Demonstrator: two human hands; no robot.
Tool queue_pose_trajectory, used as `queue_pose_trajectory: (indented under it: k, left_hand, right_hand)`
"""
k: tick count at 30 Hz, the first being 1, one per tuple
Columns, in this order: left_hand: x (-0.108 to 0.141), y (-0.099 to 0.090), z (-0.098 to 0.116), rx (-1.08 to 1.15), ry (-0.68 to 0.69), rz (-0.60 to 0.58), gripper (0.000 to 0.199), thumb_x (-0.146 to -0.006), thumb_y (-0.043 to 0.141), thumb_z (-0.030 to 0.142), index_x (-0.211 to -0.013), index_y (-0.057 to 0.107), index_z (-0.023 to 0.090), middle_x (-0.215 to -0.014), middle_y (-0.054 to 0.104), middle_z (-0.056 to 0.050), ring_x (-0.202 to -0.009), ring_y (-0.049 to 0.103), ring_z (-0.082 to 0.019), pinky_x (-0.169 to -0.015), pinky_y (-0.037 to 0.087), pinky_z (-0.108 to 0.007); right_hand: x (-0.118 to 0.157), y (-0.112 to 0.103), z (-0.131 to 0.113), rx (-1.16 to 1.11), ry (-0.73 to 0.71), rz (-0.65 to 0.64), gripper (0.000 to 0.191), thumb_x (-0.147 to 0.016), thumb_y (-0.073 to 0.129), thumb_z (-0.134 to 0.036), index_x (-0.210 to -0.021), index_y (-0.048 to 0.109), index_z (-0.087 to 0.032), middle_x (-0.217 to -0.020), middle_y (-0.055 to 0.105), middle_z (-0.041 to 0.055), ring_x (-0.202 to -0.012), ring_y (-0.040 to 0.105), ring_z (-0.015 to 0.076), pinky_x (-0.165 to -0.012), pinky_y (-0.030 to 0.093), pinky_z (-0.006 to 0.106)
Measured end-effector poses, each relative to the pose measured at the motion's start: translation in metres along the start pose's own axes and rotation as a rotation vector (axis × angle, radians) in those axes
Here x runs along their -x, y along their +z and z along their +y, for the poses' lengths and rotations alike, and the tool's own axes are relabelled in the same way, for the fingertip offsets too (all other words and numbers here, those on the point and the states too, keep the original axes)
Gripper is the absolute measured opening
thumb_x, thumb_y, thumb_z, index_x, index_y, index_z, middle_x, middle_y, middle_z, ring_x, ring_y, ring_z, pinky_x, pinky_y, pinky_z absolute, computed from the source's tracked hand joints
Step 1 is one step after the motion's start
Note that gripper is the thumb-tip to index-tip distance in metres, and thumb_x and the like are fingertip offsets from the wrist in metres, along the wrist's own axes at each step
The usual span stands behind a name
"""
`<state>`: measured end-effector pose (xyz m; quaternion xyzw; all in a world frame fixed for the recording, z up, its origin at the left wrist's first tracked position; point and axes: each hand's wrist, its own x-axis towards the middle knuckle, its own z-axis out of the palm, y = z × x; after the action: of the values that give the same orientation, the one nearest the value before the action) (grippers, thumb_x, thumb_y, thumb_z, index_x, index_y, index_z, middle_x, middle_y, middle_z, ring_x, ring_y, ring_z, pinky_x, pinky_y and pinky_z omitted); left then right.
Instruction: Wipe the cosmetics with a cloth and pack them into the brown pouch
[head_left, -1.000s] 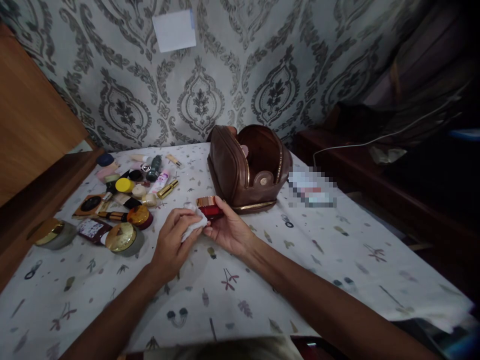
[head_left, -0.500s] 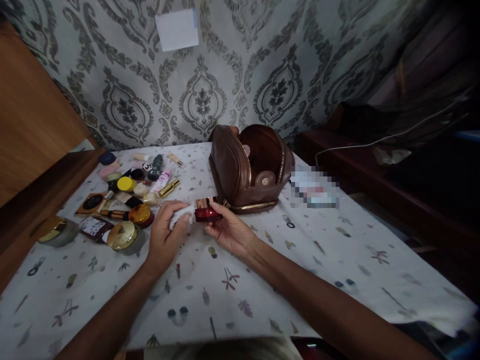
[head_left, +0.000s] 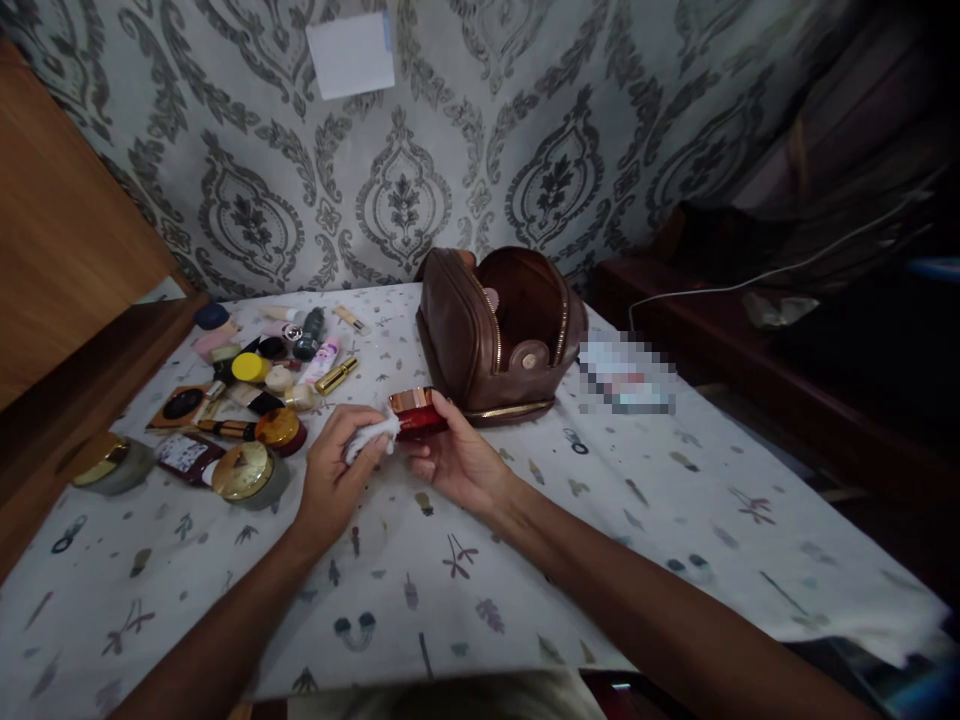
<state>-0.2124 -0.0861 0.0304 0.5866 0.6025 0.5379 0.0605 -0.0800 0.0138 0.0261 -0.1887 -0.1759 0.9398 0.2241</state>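
My right hand grips a red cosmetic jar with a shiny copper-gold lid, tilted on its side above the table. A crumpled white cloth or tissue is pinched in my left hand, its edge touching the left side of the jar. Just behind the jar stands a brown leather cosmetic bag, unzipped, its dark inside partly visible. To the left of my left hand lie an amber-lidded jar and a gold-lidded jar.
Many cosmetics crowd the table's left side, among them a gold lipstick tube, a yellow-capped jar and a dark red bottle. A blurred-out item lies right of the bag. A wooden panel borders the left.
The red jar has turned a little in my right hand, so more of its lid and body shows. My left hand with the white cloth has shifted slightly right, against the jar.
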Motion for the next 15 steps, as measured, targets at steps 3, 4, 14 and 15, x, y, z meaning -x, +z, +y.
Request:
queue_pose_trajectory:
  k: [3, 4, 14, 15]
  left_hand:
    - [0.0021, 0.0022, 0.0001, 0.010, 0.068, -0.069, 0.010, -0.091, 0.060, 0.021, -0.100, 0.064, 0.022, -0.099, 0.065, -0.003, -0.095, 0.061, -0.016, -0.086, 0.049, -0.030]
    - [0.0026, 0.0028, 0.0000, 0.012, 0.082, -0.088, 0.010, -0.091, 0.060, 0.020, -0.100, 0.064, 0.022, -0.099, 0.064, -0.003, -0.095, 0.061, -0.016, -0.086, 0.048, -0.029]
    - [-0.0012, -0.0016, -0.0010, -0.030, 0.004, 0.008, 0.010, -0.091, 0.059, 0.025, -0.099, 0.064, 0.021, -0.096, 0.065, -0.003, -0.093, 0.062, -0.018, -0.083, 0.050, -0.032]
    - [-0.0014, -0.0021, -0.0009, -0.033, -0.006, 0.013, 0.010, -0.091, 0.059, 0.026, -0.099, 0.065, 0.021, -0.095, 0.065, -0.003, -0.092, 0.062, -0.018, -0.083, 0.050, -0.031]
  right_hand:
    - [-0.0017, -0.0001, -0.0032, -0.079, 0.019, 0.005, 0.027, -0.093, 0.060, -0.043, -0.088, 0.061, -0.017, -0.067, 0.064, -0.0016, -0.044, 0.046, 0.0063, -0.040, 0.036, 0.015]
    - [-0.0021, -0.0001, -0.0042, -0.100, 0.025, 0.010, 0.028, -0.095, 0.056, -0.044, -0.089, 0.060, -0.017, -0.067, 0.063, -0.0015, -0.044, 0.046, 0.0065, -0.040, 0.036, 0.016]
    - [-0.0021, -0.0016, -0.0010, -0.103, 0.115, -0.019, 0.031, -0.096, 0.056, -0.044, -0.101, 0.061, -0.013, -0.072, 0.068, 0.0019, -0.047, 0.053, 0.0077, -0.041, 0.047, 0.015]
    - [-0.0022, -0.0020, -0.0006, -0.108, 0.112, -0.012, 0.031, -0.096, 0.055, -0.043, -0.102, 0.061, -0.013, -0.074, 0.069, 0.0022, -0.048, 0.055, 0.0077, -0.042, 0.050, 0.015]
